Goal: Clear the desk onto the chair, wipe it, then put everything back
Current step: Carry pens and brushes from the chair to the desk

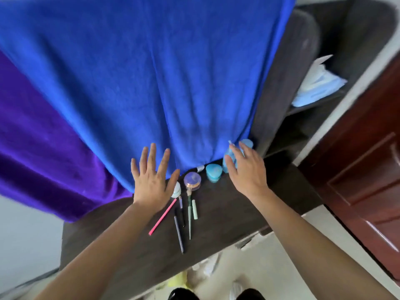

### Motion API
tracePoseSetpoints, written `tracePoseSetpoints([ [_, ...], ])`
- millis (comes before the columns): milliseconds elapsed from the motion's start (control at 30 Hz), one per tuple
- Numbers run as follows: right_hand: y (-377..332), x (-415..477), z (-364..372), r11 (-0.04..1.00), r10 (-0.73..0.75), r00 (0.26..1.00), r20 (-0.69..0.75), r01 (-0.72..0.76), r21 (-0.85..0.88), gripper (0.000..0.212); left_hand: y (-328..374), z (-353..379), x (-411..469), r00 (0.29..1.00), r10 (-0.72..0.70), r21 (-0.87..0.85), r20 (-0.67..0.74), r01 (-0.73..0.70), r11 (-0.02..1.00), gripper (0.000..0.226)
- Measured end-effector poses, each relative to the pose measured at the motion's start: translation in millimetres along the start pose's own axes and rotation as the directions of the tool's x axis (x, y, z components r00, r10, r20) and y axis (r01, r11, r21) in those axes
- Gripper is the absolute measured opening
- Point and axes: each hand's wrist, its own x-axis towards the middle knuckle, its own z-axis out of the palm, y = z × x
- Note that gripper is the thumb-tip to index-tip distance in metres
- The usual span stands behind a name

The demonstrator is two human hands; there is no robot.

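On the dark wood-grain desk (238,215) in front of us, a small group of cosmetics lies near the far edge. It is made up of a round jar with a lilac lid (192,180), a teal rounded-triangle compact (213,173), a pale blue plastic bottle (229,159) and a small white tube (200,168). Nearer to us lie a thin pink stick (162,217), a dark purple pencil (179,234), a slim green brush (190,219) and a short pale green tube (195,210), roughly side by side.

Our left hand (151,180) is held flat with the fingers spread and straight, grasping nothing. It lies over the hem of the wide bright blue cloth (140,72), and its thumb is beside a small white-and-blue egg-shaped item (176,189). Our right hand (246,169) reaches over the pale blue plastic bottle with thumb and fingers on either side of it. We cannot tell whether it actually grips the bottle.

A purple velvet cloth (43,148) hangs to the left of the blue one. The grey upholstered chair (300,68) stands beyond the desk's right end and holds white and pale blue sheets (318,85).
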Motion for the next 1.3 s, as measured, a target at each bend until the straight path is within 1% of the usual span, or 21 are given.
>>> tracePoseSetpoints([
  [33,6,-4,-18,0.998,-0.030,0.994,-0.105,0.024,-0.061,0.046,12,-6,13,0.995,0.098,0.014,-0.029,-0.098,0.995,0.065],
  [67,14,-11,-35,0.994,-0.029,0.983,-0.182,0.010,-0.105,0.048,25,-11,25,0.982,0.181,0.021,-0.063,-0.180,0.984,0.064],
  [133,32,-33,-66,0.984,0.054,0.959,-0.279,-0.098,-0.148,0.055,55,-17,46,0.945,0.293,0.003,-0.146,-0.295,0.955,0.063],
  [200,51,-65,-92,0.958,0.161,0.918,-0.362,-0.234,-0.167,0.060,92,-18,58,0.903,0.375,-0.040,-0.208,-0.391,0.920,0.062],
  [267,68,-107,-115,0.911,0.253,0.872,-0.419,-0.360,-0.200,0.063,137,-17,60,0.855,0.471,-0.071,-0.215,-0.495,0.866,0.063],
  [400,98,-213,-162,0.778,0.406,0.762,-0.504,-0.578,-0.248,0.064,242,-17,27,0.775,0.617,-0.163,-0.136,-0.632,0.758,0.070],
  [467,112,-273,-190,0.717,0.436,0.713,-0.549,-0.644,-0.268,0.063,297,-22,-3,0.709,0.697,-0.231,-0.113,-0.700,0.675,0.073],
  [533,130,-334,-224,0.646,0.467,0.638,-0.612,-0.719,-0.257,0.064,356,-33,-40,0.623,0.774,-0.275,-0.115,-0.768,0.578,0.075],
  [600,145,-392,-252,0.576,0.504,0.549,-0.667,-0.789,-0.215,0.065,409,-46,-82,0.535,0.833,-0.311,-0.141,-0.823,0.476,0.075],
  [633,155,-430,-269,0.531,0.528,0.488,-0.695,-0.829,-0.179,0.066,446,-54,-111,0.485,0.858,-0.324,-0.170,-0.850,0.416,0.075],
  [667,161,-452,-278,0.505,0.540,0.451,-0.710,-0.849,-0.155,0.067,468,-58,-129,0.461,0.869,-0.335,-0.181,-0.859,0.387,0.075],
  [700,165,-466,-283,0.495,0.542,0.433,-0.720,-0.857,-0.142,0.067,482,-60,-141,0.455,0.870,-0.341,-0.189,-0.861,0.376,0.074],
  [800,190,-555,-310,0.395,0.625,0.333,-0.706,-0.915,-0.082,0.071,564,-68,-215,0.362,0.911,-0.338,-0.198,-0.898,0.283,0.075],
  [867,209,-615,-330,0.338,0.666,0.290,-0.687,-0.939,-0.069,0.073,616,-71,-267,0.299,0.938,-0.332,-0.178,-0.915,0.228,0.076],
  [967,232,-691,-359,0.261,0.705,0.220,-0.674,-0.964,-0.041,0.074,678,-77,-337,0.250,0.960,-0.371,-0.127,-0.910,0.187,0.077],
  [1000,237,-711,-367,0.237,0.721,0.184,-0.668,-0.971,-0.012,0.074,692,-77,-357,0.237,0.966,-0.389,-0.103,-0.904,0.180,0.077],
  [1067,251,-746,-381,0.196,0.738,0.119,-0.664,-0.980,0.043,0.075,718,-77,-390,0.196,0.978,-0.430,-0.070,-0.891,0.148,0.078],
  [1167,284,-784,-400,0.147,0.751,0.085,-0.655,-0.988,0.040,0.076,763,-69,-424,0.136,0.990,-0.478,-0.040,-0.873,0.100,0.077],
  [1300,333,-816,-410,0.077,0.767,0.005,-0.642,-0.993,0.085,0.076,828,-50,-450,0.087,0.996,-0.519,-0.027,-0.853,0.061,0.081],
])
